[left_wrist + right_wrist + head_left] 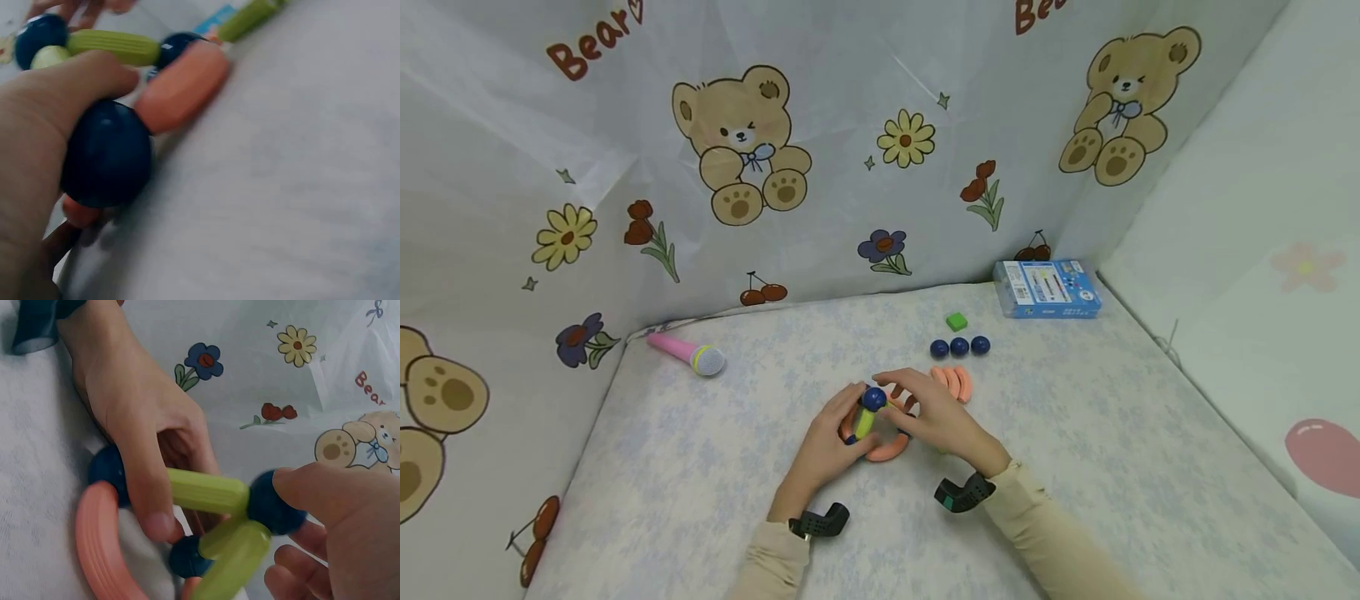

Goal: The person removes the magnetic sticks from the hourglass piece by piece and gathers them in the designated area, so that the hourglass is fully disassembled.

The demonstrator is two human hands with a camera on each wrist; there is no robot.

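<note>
Between my hands stands a toy frame of dark blue balls and ribbed rods. Orange curved rods (889, 451) form its round base, and yellow-green rods (209, 490) rise to meet at a blue top ball (874, 398). My left hand (829, 440) grips the frame's left side; its thumb lies across a blue base ball (107, 155) in the left wrist view. From the right, my right hand (936, 414) pinches the top ball, its thumb pressed on the ball in the right wrist view, with the other fingertips partly hidden behind.
Behind the frame lie several loose orange curved rods (952, 383), a row of blue balls (959, 347) and a green block (957, 322). A blue box (1048, 289) stands at the back right. A pink toy microphone (688, 353) lies at the back left.
</note>
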